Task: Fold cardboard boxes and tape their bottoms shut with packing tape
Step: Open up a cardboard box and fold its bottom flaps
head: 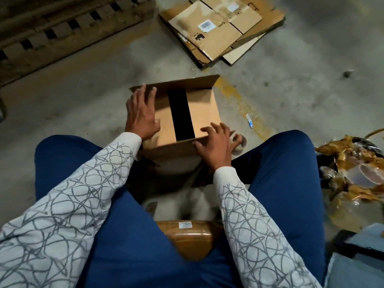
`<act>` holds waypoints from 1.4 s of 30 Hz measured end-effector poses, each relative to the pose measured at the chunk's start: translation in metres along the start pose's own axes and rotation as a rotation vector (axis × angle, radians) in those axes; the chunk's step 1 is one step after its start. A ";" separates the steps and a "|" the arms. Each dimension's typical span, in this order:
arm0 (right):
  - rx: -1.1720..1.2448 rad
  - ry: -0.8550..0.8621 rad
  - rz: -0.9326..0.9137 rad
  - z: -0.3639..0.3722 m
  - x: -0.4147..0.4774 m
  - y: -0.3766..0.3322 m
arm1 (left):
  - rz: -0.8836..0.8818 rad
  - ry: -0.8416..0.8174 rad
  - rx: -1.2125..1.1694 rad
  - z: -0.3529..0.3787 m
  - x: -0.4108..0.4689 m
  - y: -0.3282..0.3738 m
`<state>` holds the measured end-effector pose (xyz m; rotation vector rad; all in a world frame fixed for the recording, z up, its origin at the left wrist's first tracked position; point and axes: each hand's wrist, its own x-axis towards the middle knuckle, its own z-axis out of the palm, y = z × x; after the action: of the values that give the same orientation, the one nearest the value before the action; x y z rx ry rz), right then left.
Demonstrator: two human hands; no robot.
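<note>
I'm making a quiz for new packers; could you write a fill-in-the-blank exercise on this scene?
The left hand and right hand rest on the folded ____ of the box.
The tape roll lies on the floor beside the ____ hand.
The cardboard stack beyond the box lies ____ on the floor.
Missing: flaps; right; flat.

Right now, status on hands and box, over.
Left hand and right hand pressing two flaps of the box down. Gap between flaps open, untaped. Tape roll on floor beside right hand; far flap standing up.
</note>
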<state>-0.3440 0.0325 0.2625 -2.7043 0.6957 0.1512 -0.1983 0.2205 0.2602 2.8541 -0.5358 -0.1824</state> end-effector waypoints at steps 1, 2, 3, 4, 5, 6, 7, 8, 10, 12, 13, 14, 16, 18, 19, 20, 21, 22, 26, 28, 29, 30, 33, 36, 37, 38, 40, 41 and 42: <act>0.022 0.058 0.060 0.000 0.002 0.000 | -0.056 0.013 -0.024 -0.002 0.003 -0.003; 0.045 0.097 0.110 0.000 0.004 0.001 | -0.107 0.020 -0.056 -0.005 0.007 -0.005; 0.083 0.124 0.151 0.001 0.006 0.002 | -0.144 0.023 -0.090 -0.006 0.010 -0.007; 0.144 0.142 0.187 0.004 0.008 0.002 | -0.165 0.021 -0.118 -0.007 0.015 -0.009; 0.217 0.151 0.223 0.008 0.009 0.003 | -0.173 0.020 -0.139 -0.008 0.019 -0.011; 0.289 0.152 0.256 0.012 0.010 0.003 | -0.173 0.018 -0.159 -0.008 0.024 -0.012; 0.353 0.146 0.274 0.018 0.011 0.003 | -0.169 0.012 -0.177 -0.008 0.029 -0.013; 0.399 0.137 0.272 0.024 0.012 0.004 | -0.165 0.000 -0.187 -0.009 0.032 -0.014; 0.430 0.116 0.235 0.035 0.017 0.005 | -0.158 -0.051 -0.165 -0.009 0.040 -0.014; 0.380 0.039 0.219 0.045 0.025 0.009 | -0.161 -0.134 -0.111 -0.008 0.042 -0.011; 0.319 -0.037 0.217 0.052 0.029 0.013 | -0.172 -0.197 -0.093 -0.006 0.039 -0.007; 0.240 -0.130 0.213 0.059 0.033 0.017 | -0.189 -0.298 -0.080 -0.002 0.036 -0.002; 0.128 -0.261 0.187 0.074 0.037 0.024 | -0.212 -0.587 -0.021 0.020 0.021 0.008; 0.122 -0.260 0.167 0.084 0.037 0.028 | -0.187 -0.792 0.080 0.051 -0.003 0.014; 0.131 -0.251 0.168 0.086 0.037 0.028 | -0.164 -0.822 0.133 0.067 -0.014 0.015; 0.137 -0.250 0.174 0.087 0.037 0.027 | -0.143 -0.805 0.178 0.079 -0.024 0.015; 0.136 -0.251 0.176 0.087 0.038 0.028 | -0.121 -0.755 0.214 0.090 -0.030 0.014; 0.132 -0.257 0.176 0.086 0.040 0.028 | -0.106 -0.702 0.236 0.096 -0.034 0.013; 0.102 -0.297 0.178 0.080 0.046 0.029 | -0.083 -0.607 0.252 0.103 -0.029 0.009; 0.095 -0.318 0.170 0.078 0.045 0.028 | -0.087 -0.619 0.266 0.099 -0.026 0.008; 0.095 -0.321 0.165 0.076 0.045 0.028 | -0.085 -0.620 0.288 0.096 -0.025 0.009; 0.097 -0.325 0.159 0.074 0.046 0.028 | -0.081 -0.619 0.309 0.092 -0.024 0.012; 0.120 -0.345 0.148 0.067 0.046 0.032 | -0.026 -0.594 0.312 0.083 -0.023 0.028; 0.163 -0.352 0.137 0.061 0.043 0.036 | 0.110 -0.591 0.277 0.080 -0.023 0.041; 0.189 -0.353 0.141 0.061 0.043 0.037 | 0.119 -0.610 0.262 0.080 -0.022 0.042; 0.217 -0.351 0.144 0.061 0.043 0.038 | 0.112 -0.626 0.251 0.080 -0.021 0.042; 0.260 -0.322 0.145 0.060 0.040 0.042 | 0.115 -0.598 0.250 0.079 -0.021 0.044; 0.277 -0.294 0.148 0.059 0.038 0.044 | 0.124 -0.569 0.252 0.077 -0.022 0.046; 0.299 -0.258 0.163 0.058 0.035 0.045 | 0.130 -0.538 0.254 0.075 -0.022 0.048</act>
<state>-0.3361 0.0001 0.1883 -2.2916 0.7893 0.3949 -0.2474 0.1700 0.2017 2.9834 -0.8976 -0.9363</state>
